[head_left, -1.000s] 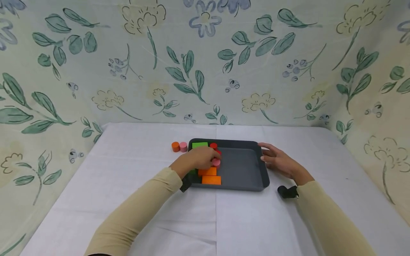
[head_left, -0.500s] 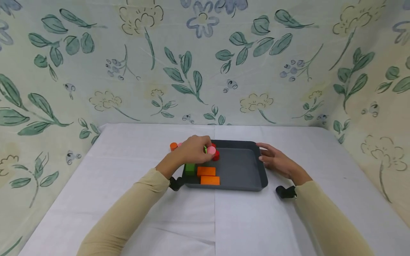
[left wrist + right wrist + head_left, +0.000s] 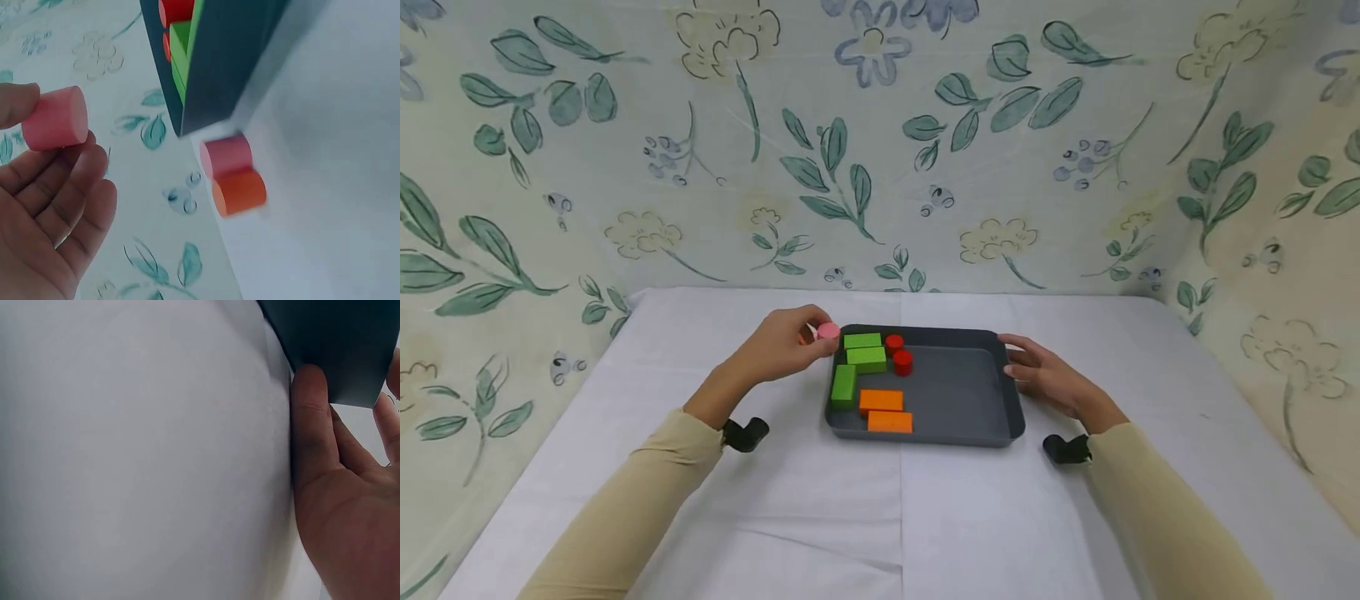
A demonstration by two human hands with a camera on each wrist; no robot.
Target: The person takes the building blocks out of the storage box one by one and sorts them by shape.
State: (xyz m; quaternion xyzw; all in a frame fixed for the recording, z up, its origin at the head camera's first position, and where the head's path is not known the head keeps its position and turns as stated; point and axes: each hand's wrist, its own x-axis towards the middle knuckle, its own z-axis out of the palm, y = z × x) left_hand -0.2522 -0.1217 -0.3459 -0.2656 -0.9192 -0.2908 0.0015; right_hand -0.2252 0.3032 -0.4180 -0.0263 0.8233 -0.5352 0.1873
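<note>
Head view: the left hand (image 3: 767, 348) pinches a pink cylinder (image 3: 828, 332), held roughly upright, by the ten o'clock corner of the tray (image 3: 958, 396). The right hand (image 3: 1052, 382) grips nothing; its nearly straight fingers touch the tray near two o'clock. My judgement for this placing: keep the pinch light and the cylinder's flat end level, pass clear of the tray's rim, and let go only once the base sits flat, lest it knock a neighbour over.

The left wrist view shows what the fingers mostly mask from above: a second pink cylinder (image 3: 226, 156) and an orange cylinder (image 3: 239, 193) stand just beside each other on the cloth, between three and four o'clock from the held one. Only the head view shows the green blocks (image 3: 867, 360) together with the orange blocks (image 3: 890, 422), at six o'clock from them. The right wrist view alone shows a digit lying low against the tray's outer wall.
</note>
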